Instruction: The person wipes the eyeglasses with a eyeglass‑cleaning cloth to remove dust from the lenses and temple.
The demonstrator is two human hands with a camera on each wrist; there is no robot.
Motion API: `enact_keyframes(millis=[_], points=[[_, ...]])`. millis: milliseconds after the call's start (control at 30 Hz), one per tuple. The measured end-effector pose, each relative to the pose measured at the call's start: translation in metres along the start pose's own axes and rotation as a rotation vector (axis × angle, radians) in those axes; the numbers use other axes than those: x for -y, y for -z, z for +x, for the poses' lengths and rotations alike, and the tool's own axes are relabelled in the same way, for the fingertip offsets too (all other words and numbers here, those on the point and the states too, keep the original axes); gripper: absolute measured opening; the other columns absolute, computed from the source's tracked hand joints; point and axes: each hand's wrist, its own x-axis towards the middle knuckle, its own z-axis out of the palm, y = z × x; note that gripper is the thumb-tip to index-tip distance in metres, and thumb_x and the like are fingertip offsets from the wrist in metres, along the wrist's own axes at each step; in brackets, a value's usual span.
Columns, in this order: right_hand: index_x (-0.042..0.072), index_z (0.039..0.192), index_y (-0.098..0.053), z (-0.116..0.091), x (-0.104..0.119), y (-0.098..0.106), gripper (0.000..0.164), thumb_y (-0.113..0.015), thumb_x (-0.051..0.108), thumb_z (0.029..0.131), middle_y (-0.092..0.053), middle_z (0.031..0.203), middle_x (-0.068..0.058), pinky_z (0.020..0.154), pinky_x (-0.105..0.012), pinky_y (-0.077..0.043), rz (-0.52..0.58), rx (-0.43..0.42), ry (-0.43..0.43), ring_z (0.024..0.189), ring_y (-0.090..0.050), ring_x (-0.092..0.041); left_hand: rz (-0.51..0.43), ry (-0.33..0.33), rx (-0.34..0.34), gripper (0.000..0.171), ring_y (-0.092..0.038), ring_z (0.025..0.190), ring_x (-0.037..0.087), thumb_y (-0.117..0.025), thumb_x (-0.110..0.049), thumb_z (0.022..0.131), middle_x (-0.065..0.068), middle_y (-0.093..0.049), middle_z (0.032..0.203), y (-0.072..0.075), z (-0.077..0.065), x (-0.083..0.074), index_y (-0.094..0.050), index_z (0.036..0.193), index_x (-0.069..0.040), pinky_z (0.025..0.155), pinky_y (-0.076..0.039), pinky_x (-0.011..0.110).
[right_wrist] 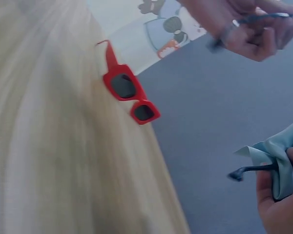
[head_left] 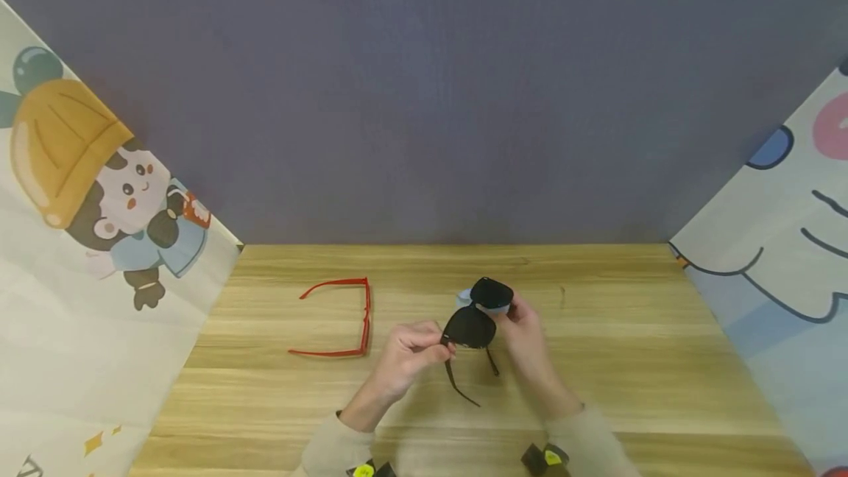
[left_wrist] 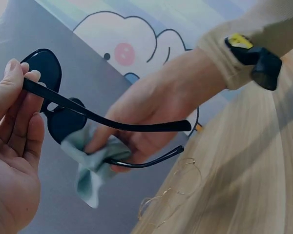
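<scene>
A pair of black sunglasses (head_left: 470,327) is held up over the table, temples unfolded. My left hand (head_left: 409,358) pinches its frame near one hinge, thumb and fingers on either side, as the left wrist view shows. At the other lens, my right hand (head_left: 526,337) grips a light blue cloth (left_wrist: 95,161) that is bunched around the frame and the base of the far temple. Red sunglasses (head_left: 366,317) with dark lenses lie on the table left of my hands, temples spread open. The right hand's fingertips are partly hidden by the cloth.
Thin wire-framed glasses (left_wrist: 183,183) lie on the wooden table (head_left: 265,403), beyond the right hand and faint in the head view. A grey panel (head_left: 424,109) stands along the table's back edge. Cartoon-printed sheets (head_left: 59,300) flank both sides.
</scene>
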Motion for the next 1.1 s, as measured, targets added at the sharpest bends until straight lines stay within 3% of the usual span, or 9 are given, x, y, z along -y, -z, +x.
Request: enact_keyframes(millis=[133,367,433,633,733,900,1000,1100], points=[[-0.017,0.126,-0.058,-0.009,-0.010,-0.003,0.035,-0.057,-0.014,0.091,-0.064,0.125,-0.032,0.090,-0.015,-0.053,-0.052,0.060,-0.011,0.109,-0.065,-0.009,0.054,-0.031,-0.011,0.020,-0.065,0.086,0.004,-0.069,-0.005,0.097,-0.007,-0.073,0.097,0.003,0.004,-0.004,-0.072,0.100,0.015,0.076,-0.056,0.020],[-0.011,0.122,-0.063,-0.020,-0.020,-0.009,0.031,-0.065,-0.007,0.091,-0.068,0.119,-0.025,0.079,-0.022,-0.056,-0.066,0.158,-0.129,0.100,-0.066,-0.017,0.125,-0.069,-0.026,0.021,-0.064,0.085,0.003,-0.068,-0.003,0.098,-0.005,-0.073,0.096,0.008,0.006,-0.008,-0.071,0.099,0.018,0.073,-0.056,0.020],[-0.011,0.120,-0.063,-0.020,-0.021,-0.010,0.031,-0.065,-0.008,0.090,-0.069,0.117,-0.025,0.078,-0.023,-0.057,-0.072,0.152,-0.116,0.098,-0.067,-0.016,0.120,-0.066,-0.028,0.022,-0.065,0.085,0.004,-0.068,-0.003,0.097,-0.002,-0.075,0.095,0.008,0.005,-0.008,-0.071,0.098,0.019,0.074,-0.057,0.021],[-0.017,0.118,-0.061,-0.009,-0.019,-0.007,0.027,-0.061,-0.011,0.091,-0.068,0.112,-0.027,0.076,-0.018,-0.055,-0.095,0.108,-0.014,0.091,-0.064,-0.005,0.121,-0.040,-0.012,0.037,-0.068,0.086,0.005,-0.068,-0.011,0.099,0.026,-0.070,0.086,0.005,0.004,-0.007,-0.065,0.093,0.025,0.075,-0.058,0.021],[-0.017,0.121,-0.059,-0.002,-0.012,-0.004,0.029,-0.060,-0.011,0.092,-0.068,0.110,-0.017,0.081,-0.018,-0.055,-0.042,0.070,0.001,0.093,-0.064,-0.004,0.110,-0.023,-0.007,0.041,-0.068,0.086,0.005,-0.069,-0.015,0.100,0.022,-0.071,0.086,0.002,0.002,-0.005,-0.065,0.091,0.025,0.075,-0.058,0.022],[-0.015,0.126,-0.058,0.007,0.004,-0.001,0.032,-0.056,-0.014,0.094,-0.068,0.111,0.004,0.090,-0.021,-0.053,0.049,-0.026,-0.002,0.103,-0.063,-0.005,0.057,-0.008,0.008,0.039,-0.069,0.087,0.004,-0.069,-0.013,0.099,0.004,-0.075,0.093,-0.002,0.000,-0.001,-0.064,0.092,0.025,0.077,-0.058,0.022],[-0.013,0.128,-0.059,0.010,0.010,-0.001,0.033,-0.056,-0.014,0.095,-0.068,0.113,0.008,0.094,-0.019,-0.052,0.057,-0.054,-0.008,0.108,-0.062,-0.003,0.040,-0.009,0.010,0.036,-0.068,0.086,0.005,-0.068,-0.012,0.099,-0.005,-0.074,0.097,-0.004,0.000,-0.001,-0.065,0.094,0.024,0.077,-0.057,0.021],[-0.012,0.129,-0.059,0.011,0.012,-0.001,0.033,-0.056,-0.014,0.096,-0.068,0.114,0.009,0.096,-0.019,-0.051,0.067,-0.054,-0.012,0.110,-0.062,-0.003,0.044,-0.008,0.001,0.034,-0.067,0.086,0.006,-0.068,-0.011,0.099,-0.005,-0.074,0.097,-0.005,0.000,-0.002,-0.066,0.094,0.023,0.076,-0.057,0.020]])
